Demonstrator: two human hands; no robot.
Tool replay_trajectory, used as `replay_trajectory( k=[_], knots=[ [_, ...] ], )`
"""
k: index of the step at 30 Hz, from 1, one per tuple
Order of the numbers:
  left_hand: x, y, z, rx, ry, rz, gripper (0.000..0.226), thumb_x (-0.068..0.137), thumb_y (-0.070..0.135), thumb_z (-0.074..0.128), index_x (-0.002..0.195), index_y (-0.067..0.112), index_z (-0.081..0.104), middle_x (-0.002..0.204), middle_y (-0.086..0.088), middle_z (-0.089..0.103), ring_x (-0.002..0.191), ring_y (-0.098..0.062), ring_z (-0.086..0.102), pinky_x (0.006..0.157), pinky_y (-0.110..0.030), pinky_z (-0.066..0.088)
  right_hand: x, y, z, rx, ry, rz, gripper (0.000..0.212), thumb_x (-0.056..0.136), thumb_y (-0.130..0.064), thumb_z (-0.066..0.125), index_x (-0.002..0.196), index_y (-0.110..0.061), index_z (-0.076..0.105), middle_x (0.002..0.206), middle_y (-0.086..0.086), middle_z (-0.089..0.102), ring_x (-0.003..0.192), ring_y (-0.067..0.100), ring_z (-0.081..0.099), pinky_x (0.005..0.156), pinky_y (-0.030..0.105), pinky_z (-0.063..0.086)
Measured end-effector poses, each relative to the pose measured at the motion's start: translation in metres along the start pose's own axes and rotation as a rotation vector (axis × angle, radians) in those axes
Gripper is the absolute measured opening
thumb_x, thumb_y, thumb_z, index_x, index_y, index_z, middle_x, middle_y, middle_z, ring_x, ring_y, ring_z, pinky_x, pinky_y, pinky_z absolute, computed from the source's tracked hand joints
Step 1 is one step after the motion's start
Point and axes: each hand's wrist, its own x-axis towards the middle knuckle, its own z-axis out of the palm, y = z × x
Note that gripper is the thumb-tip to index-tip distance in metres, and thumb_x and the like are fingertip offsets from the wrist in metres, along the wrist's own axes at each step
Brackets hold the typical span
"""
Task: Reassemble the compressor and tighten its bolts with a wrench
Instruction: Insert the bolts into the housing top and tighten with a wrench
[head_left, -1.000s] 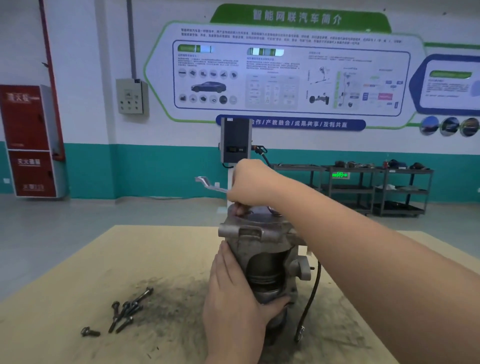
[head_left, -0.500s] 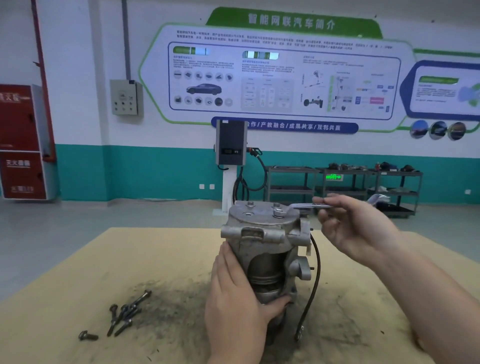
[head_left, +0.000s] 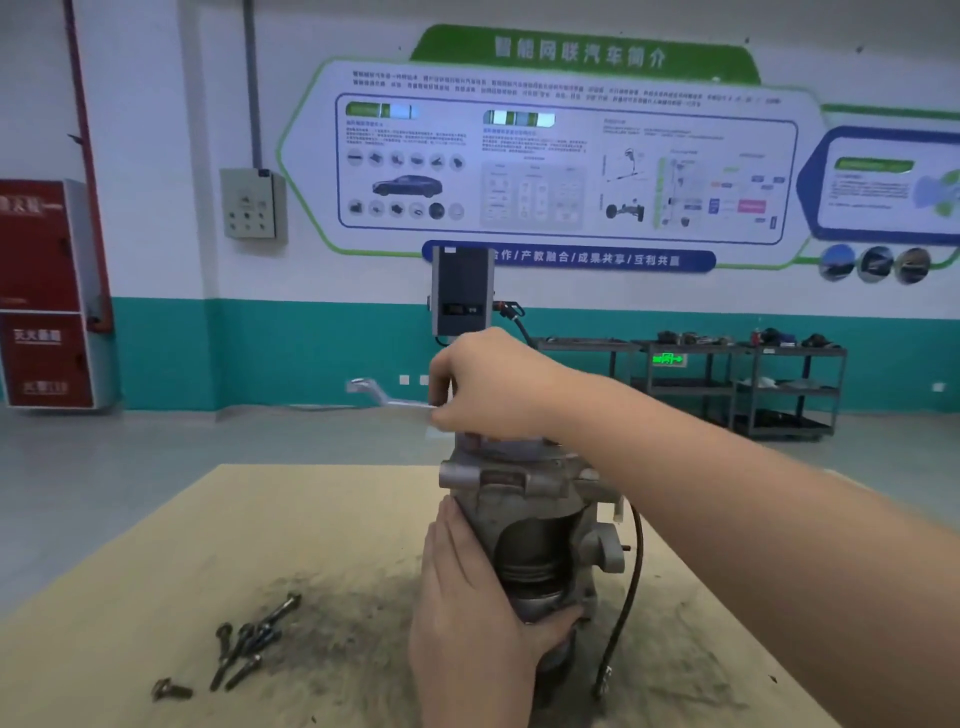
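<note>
Two bare hands work one grey cast-metal compressor (head_left: 530, 525) standing upright near the middle of the tan, grease-smudged surface (head_left: 156, 582). The left hand (head_left: 467, 618) wraps around the lower body of the housing, fingers curled against its near side to brace it. The right hand (head_left: 493, 387) reaches over the top plate and grips one slim silver wrench (head_left: 387, 397), whose free end juts toward the left edge of the surface; the head of the wrench and the bolt it works are hidden under the fingers.

Judging by its thick cast walls, the compressor is heavy, rigid and unlikely to flex, but standing tall on a narrow base it could rock or twist as the wrench pulls, so a firm hold low on the barrel, as the left hand has it, looks sensible. Its surfaces appear oily, so a slip is possible.

One black hose (head_left: 626, 597) hangs down the compressor's right side. Toward the near left corner lie loose dark bolts (head_left: 249, 642): a cluster of roughly five, overlapping and hard to count exactly, plus one short bolt (head_left: 171, 690) lying apart.
</note>
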Motion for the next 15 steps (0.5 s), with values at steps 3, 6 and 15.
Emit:
replay_trajectory(
  k=[3,6,15],
  knots=[
    [0.001,-0.002,0.0,-0.01,0.004,0.002,0.143,0.008,0.067,0.086,0.12,-0.018,0.058,0.11,-0.029,0.068,0.091,-0.042,0.072,0.06,-0.049,0.058,0.03,0.025,-0.001,0.278,-0.206,0.301,0.011,0.082,-0.005,0.065,0.074,0.0,0.072,0.072,0.008,0.073,0.051,0.012,0.057,0.057,0.025,0.054],
    [0.003,-0.001,0.0,-0.008,0.037,0.026,0.144,0.01,0.067,0.085,0.124,-0.015,0.051,0.111,-0.029,0.067,0.092,-0.042,0.071,0.059,-0.049,0.058,0.043,0.043,-0.004,0.847,-0.383,0.591,0.031,0.088,-0.002,0.065,0.058,0.001,0.071,0.064,0.008,0.069,0.043,0.003,0.052,0.044,0.008,0.044],
    [0.002,0.004,-0.005,-0.012,0.029,0.023,0.14,0.006,0.059,0.09,0.115,-0.022,0.058,0.106,-0.032,0.068,0.086,-0.046,0.071,0.053,-0.051,0.056,0.037,0.02,0.005,0.138,-0.169,0.323,0.017,0.084,-0.01,0.07,0.093,0.004,0.074,0.081,0.009,0.073,0.063,0.015,0.054,0.075,0.026,0.055]
  ],
)
